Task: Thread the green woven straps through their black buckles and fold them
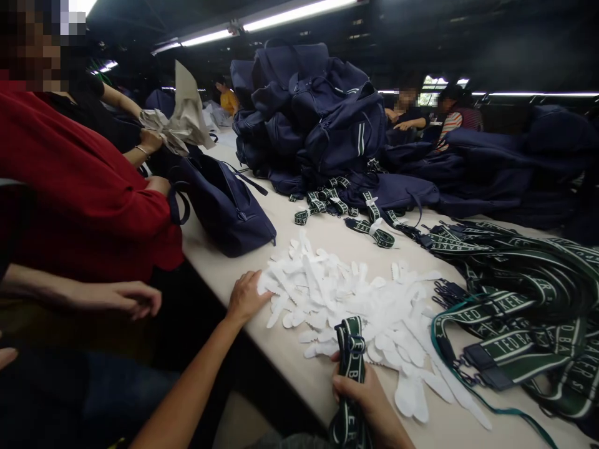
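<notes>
My right hand is closed around a folded bundle of dark green webbing strap with white lettering and a dark slider, held over the front edge of the table. At the near left side of a loose pile of white toothed strips, my left hand has its fingers and thumb closed on the end of a white strip. Its fingertips are partly hidden. Beyond the pile lie several folded straps bound with white strips.
Loose lettered straps with black clips cover the table's right side. A large heap of navy bags stands behind. At left, an open navy bag lies near a person in a red top; a co-worker's hand hangs beside the table edge.
</notes>
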`<state>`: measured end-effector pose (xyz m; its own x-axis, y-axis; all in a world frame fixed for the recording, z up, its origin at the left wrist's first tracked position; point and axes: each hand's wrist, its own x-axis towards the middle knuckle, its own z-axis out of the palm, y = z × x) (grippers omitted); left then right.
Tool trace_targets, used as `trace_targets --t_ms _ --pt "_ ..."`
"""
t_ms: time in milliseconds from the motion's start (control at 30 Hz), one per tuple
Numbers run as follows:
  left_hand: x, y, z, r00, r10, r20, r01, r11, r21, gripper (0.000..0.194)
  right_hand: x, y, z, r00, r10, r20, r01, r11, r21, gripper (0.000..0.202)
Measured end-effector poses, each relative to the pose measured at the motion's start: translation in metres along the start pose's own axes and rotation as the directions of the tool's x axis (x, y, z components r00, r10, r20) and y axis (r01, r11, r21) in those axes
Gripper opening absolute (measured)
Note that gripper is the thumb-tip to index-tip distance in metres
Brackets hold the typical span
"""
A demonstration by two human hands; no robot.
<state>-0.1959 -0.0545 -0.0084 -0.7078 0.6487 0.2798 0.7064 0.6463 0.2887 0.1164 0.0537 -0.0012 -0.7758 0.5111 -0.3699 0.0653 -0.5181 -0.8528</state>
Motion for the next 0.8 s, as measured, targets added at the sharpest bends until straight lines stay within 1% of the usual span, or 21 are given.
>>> trace_targets --t_ms 67,133,200,300,367,433,467,500,567,600,633,700,733,800 --pt "-0.002 0.014 0.005 1.000 0.012 0.009 -0.012 1.000 -0.019 0.056 -0.001 -0.001 0.000 1.000 0.003 -0.015 -0.003 1.000 -0.005 0.047" --pt "-0.003 0.023 0.007 1.000 0.010 0.009 -0.009 0.999 -0.035 0.057 -0.003 -0.003 0.000 1.000 0.005 -0.017 -0.006 1.000 -0.015 0.047" --pt "-0.004 0.027 0.007 1.000 -0.004 0.004 0.004 0.999 -0.045 0.059 -0.006 -0.004 -0.001 1.000 0.001 -0.006 -0.002 0.999 -0.043 0.047" --pt "-0.005 0.025 0.003 0.999 -0.032 0.008 0.032 0.998 -0.054 0.068 -0.011 -0.007 0.003 0.999 0.018 0.035 -0.013 0.992 -0.126 0.044" --pt "-0.007 0.022 0.000 0.999 -0.045 0.022 0.046 0.997 -0.063 0.074 -0.013 -0.010 0.011 0.997 0.031 0.077 -0.015 0.980 -0.200 0.040" --pt "-0.010 0.020 -0.002 0.998 -0.049 0.035 0.051 0.996 -0.077 0.075 -0.009 -0.015 0.027 0.988 0.014 0.151 0.031 0.957 -0.289 0.034" --pt "-0.011 0.019 -0.003 0.998 -0.049 0.039 0.052 0.995 -0.086 0.073 -0.004 -0.017 0.036 0.978 0.001 0.209 0.071 0.939 -0.336 0.031" --pt "-0.012 0.018 -0.003 0.998 -0.050 0.041 0.054 0.994 -0.096 0.071 0.002 -0.020 0.047 0.961 -0.012 0.278 0.121 0.917 -0.379 0.030" --pt "-0.012 0.017 -0.004 0.998 -0.057 0.040 0.061 0.991 -0.121 0.068 0.020 -0.023 0.070 0.904 -0.037 0.426 0.254 0.847 -0.466 0.032" --pt "-0.011 0.016 -0.004 0.998 -0.058 0.039 0.063 0.988 -0.138 0.067 0.030 -0.023 0.080 0.873 -0.048 0.485 0.328 0.794 -0.511 0.035" --pt "-0.010 0.016 -0.004 0.998 -0.056 0.037 0.061 0.986 -0.157 0.066 0.040 -0.023 0.090 0.855 -0.053 0.516 0.385 0.732 -0.562 0.038" --pt "-0.007 0.014 -0.006 0.999 -0.038 0.025 0.043 0.978 -0.203 0.062 0.058 -0.021 0.103 0.856 -0.036 0.515 0.427 0.612 -0.666 0.041" --pt "-0.005 0.013 -0.007 1.000 -0.026 0.015 0.029 0.974 -0.225 0.058 0.065 -0.019 0.107 0.868 -0.028 0.497 0.423 0.566 -0.707 0.041" --pt "-0.004 0.010 -0.009 1.000 -0.008 -0.012 0.005 0.966 -0.259 0.052 0.075 -0.018 0.108 0.895 -0.031 0.444 0.398 0.502 -0.768 0.037"
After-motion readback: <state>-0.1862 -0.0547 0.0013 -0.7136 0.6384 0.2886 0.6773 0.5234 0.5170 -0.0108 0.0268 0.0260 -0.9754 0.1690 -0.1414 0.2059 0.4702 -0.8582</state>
